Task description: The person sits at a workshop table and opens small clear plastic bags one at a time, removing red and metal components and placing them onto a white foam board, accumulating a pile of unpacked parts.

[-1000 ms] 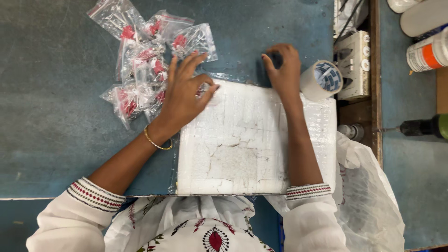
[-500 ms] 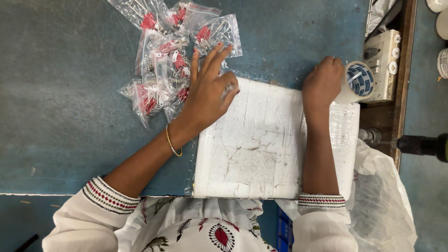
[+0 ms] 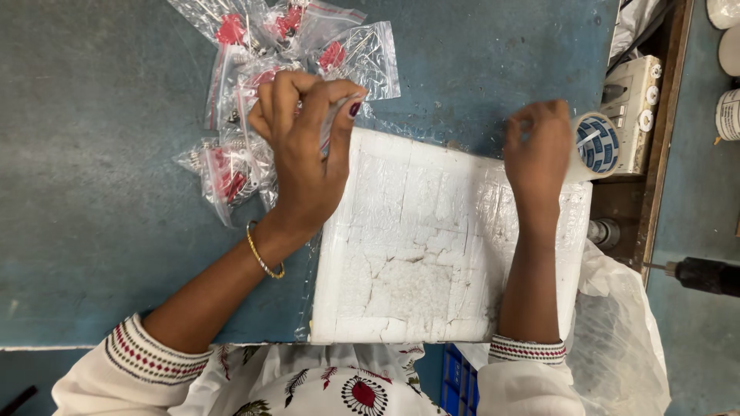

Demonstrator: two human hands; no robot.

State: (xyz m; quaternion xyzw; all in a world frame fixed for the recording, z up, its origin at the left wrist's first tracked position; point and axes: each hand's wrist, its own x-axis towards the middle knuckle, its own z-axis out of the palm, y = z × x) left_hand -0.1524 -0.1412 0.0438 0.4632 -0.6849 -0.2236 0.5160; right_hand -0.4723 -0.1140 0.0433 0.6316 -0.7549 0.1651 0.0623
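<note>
Watching from beside the bench: the person leaned over a blue-grey worktop with both hands out in front.
Left hand: the left hand had lifted off the foam slab and curled up; half a second before, it lay flat with its fingers spread over the slab's far-left corner.
Left fingers: the fingers were clenched round something thin and clear, seemingly a small plastic bag drawn from the heap, though I could not tell for sure what was inside the grip.
Right hand: the right hand had closed too, knuckles up; it looked blurred, so whether it pinched anything I could not tell.
Foam slab: the wrapped white foam slab lay below both sets of fingers, under the wrists and forearms, cracked across its middle.
Heap of bags: the clear bags with red parts sat just past and to the left of the left fingers, touching one another.
Tape roll: a roll of tape stood just to the right of the right fingers, against a white switch box.
Meaning: I judged that the pressing on the slab had ended and the picking of a bag had begun.
Bangle: a gold bangle ringed the left wrist.
</note>
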